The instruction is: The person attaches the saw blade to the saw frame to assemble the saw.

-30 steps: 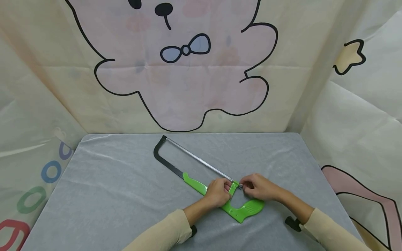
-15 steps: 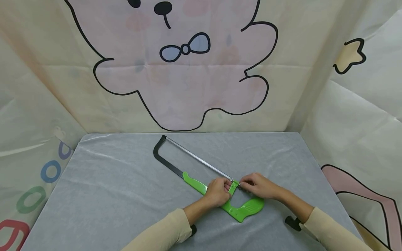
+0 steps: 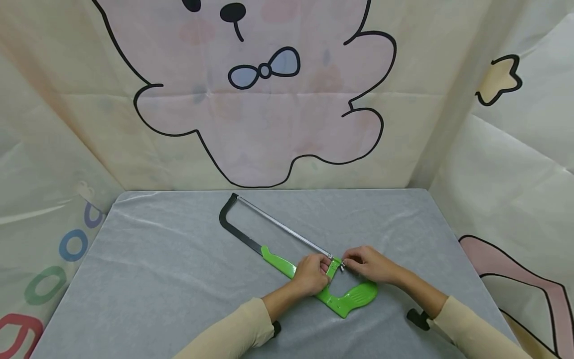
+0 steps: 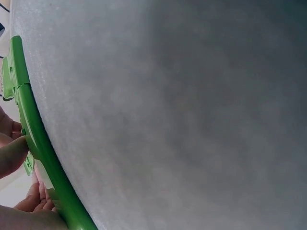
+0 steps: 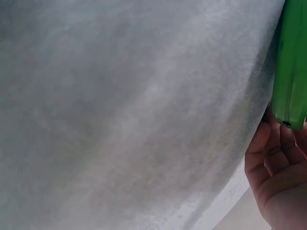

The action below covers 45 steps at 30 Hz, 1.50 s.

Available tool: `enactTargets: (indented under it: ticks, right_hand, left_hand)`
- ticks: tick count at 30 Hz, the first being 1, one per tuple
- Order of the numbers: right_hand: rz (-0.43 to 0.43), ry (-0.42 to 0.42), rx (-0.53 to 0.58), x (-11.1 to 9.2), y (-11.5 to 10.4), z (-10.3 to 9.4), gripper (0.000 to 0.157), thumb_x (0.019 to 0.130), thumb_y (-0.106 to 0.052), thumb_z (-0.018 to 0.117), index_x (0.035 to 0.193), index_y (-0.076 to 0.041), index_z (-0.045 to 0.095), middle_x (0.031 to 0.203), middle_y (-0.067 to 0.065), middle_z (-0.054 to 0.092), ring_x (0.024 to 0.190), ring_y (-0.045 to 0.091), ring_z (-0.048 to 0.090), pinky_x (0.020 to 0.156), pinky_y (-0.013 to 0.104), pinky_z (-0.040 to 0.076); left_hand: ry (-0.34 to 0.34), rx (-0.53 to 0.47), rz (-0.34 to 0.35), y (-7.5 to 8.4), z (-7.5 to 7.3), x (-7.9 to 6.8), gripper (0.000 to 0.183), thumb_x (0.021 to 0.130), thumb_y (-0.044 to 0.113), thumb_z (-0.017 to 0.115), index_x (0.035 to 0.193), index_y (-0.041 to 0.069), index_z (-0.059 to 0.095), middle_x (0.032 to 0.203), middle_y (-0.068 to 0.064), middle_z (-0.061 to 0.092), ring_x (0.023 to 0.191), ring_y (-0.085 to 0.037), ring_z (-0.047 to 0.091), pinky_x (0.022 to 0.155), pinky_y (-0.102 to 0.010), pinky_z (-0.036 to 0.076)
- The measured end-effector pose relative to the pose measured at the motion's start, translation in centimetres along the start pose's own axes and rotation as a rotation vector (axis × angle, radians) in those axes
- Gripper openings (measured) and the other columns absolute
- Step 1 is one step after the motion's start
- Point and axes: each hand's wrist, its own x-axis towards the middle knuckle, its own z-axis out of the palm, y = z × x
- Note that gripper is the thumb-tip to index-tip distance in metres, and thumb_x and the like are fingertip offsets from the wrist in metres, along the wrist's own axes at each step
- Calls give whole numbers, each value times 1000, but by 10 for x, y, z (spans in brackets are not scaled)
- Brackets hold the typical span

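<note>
A hacksaw lies slantwise on the grey cloth, its green handle (image 3: 356, 298) nearest me and its black frame bow (image 3: 239, 235) pointing to the far left. Its silver blade (image 3: 287, 231) runs along the far side. My left hand (image 3: 311, 275) grips the green frame near the blade's handle end. Beside it, my right hand (image 3: 369, 264) pinches at a small metal wing nut (image 3: 343, 267), with fingers partly covering the nut. Green plastic (image 4: 41, 139) crosses the left edge of the left wrist view. In the right wrist view the handle end (image 5: 290, 72) hangs over curled fingers.
Grey cloth (image 3: 157, 279) covers the table. Printed fabric walls (image 3: 269, 124) stand behind it and on both sides. Each wrist carries a black camera mount, the right one (image 3: 418, 319) showing beyond its sleeve.
The right fingers shift slightly around the wing nut, whose wings stand at a different angle and show more now. The left hand and the hacksaw stay in place.
</note>
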Motion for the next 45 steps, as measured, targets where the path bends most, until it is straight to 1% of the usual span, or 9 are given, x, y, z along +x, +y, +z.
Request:
enactTargets:
  ticks: [5,12,19,24,27,30,35,41,45]
  right_hand:
    - [4,47,-73,-2,-1,1,12,92,-14,55,90,-13,67,78,-5,64,65,3,54,59,23,46]
    - [-14,146,-226,-5,-2,4,3,87,-15,63,85,-17,64,77,-12,59,68,1,52,62,24,45]
    - [-82,147,-286,-6,-2,6,5,84,-10,64,85,-14,65,79,-12,60,70,0,53,63,24,46]
    - [-95,105,-236,-6,-2,6,10,81,-8,63,89,-13,65,76,-10,58,66,0,51,59,22,45]
    - [-69,87,-203,-6,-2,6,5,85,-17,63,90,-15,65,75,-13,57,65,0,51,59,21,45]
    - [-41,75,-168,-5,-4,6,10,89,-23,60,90,-15,66,77,-13,59,66,0,53,60,22,46]
    - [-6,37,-82,-4,-5,4,17,92,-21,55,92,-12,68,78,-6,63,66,2,54,59,23,46]
    - [43,-55,114,-3,-2,1,23,95,-19,50,91,-5,67,69,7,61,58,6,51,53,25,45]
    - [139,-138,281,-1,-5,-2,30,96,-19,46,86,3,64,66,19,58,52,10,50,47,27,45]
  left_hand:
    - [4,6,3,-1,1,0,24,63,-5,64,83,7,65,67,4,57,59,-1,46,56,-17,39]
    - [-4,1,-7,-1,2,1,24,63,-6,64,84,6,64,69,2,58,60,-1,46,57,-17,39]
    - [-2,0,-6,0,0,1,23,64,-5,66,84,6,64,69,2,58,60,0,47,56,-17,40]
    - [-3,0,-15,0,0,0,23,64,-5,65,84,6,64,69,2,58,60,0,46,56,-17,39]
    - [-1,0,-16,0,0,0,23,64,-6,65,84,6,64,69,2,58,60,0,46,56,-17,39]
    - [1,-6,-17,1,0,-1,23,64,-6,65,83,6,64,68,3,57,60,-1,46,56,-17,39]
    - [2,-9,-16,2,0,-1,23,64,-6,65,83,6,64,68,2,57,60,-1,46,56,-17,39]
    - [1,0,-13,2,0,-1,23,63,-6,64,83,6,64,68,2,57,59,-1,45,56,-17,39]
    - [-8,-14,-25,3,-1,-1,23,65,-6,66,84,5,64,69,2,56,60,-2,46,57,-18,39]
